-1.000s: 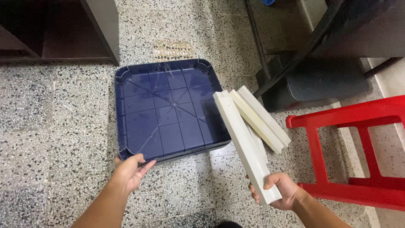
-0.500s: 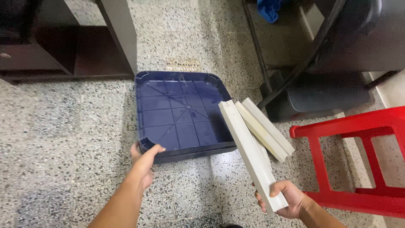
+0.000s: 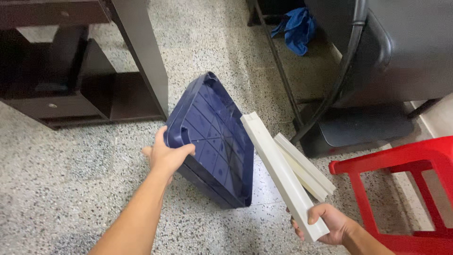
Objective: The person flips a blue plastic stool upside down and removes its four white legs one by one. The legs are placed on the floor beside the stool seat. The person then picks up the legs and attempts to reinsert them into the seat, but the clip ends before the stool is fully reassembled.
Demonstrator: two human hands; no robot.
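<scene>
Tray (image 3: 214,137), dark blue plastic, square w/ ribbed underside: we have it tipped up on one edge on the speckled floor (image 3: 61,189), near a dark wooden cabinet (image 3: 71,61). Our left hand (image 3: 166,155) is clamped over its raised corner rim, thumb on the ribbed face, fingers behind. Our right hand (image 3: 325,224) is closed round the lower end of a bundle of cream plastic channels (image 3: 283,174), which fan out toward the tray, prob. touching or just beside its right edge; can't tell which. We judge the tray light and stiff enough for a one-hand lift, smooth so maybe slippery; rim and corner moulding give the best hold, thin edges could crack if dropped. Channels look light, rigid, but long, so they lever on the wrist and may slide apart; grip nearer mid-length would steady them. Red stool (image 3: 406,179) sits at right, black bin (image 3: 363,127) beyond.
</scene>
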